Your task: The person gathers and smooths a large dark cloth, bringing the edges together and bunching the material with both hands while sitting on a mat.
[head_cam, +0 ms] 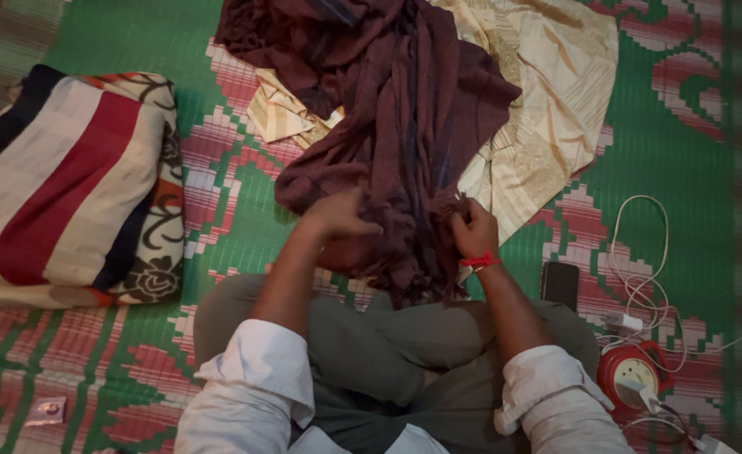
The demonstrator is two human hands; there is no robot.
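Note:
A long dark maroon cloth (405, 109) lies crumpled on the mat in front of my crossed legs, running from the top of the view down to my lap. My left hand (337, 214) grips its near end on the left side. My right hand (474, 231), with a red thread around the wrist, pinches the same end on the right. Both hands hold the fabric bunched just above my knees. Under the maroon cloth lies a cream patterned cloth (548, 92).
A folded striped blanket (68, 185) in red, white and dark blue sits at the left. A dark phone (561, 284) lies by my right knee, with white cables (640, 277) and a red round extension socket (634, 370). A green and pink woven mat (219, 210) covers the floor.

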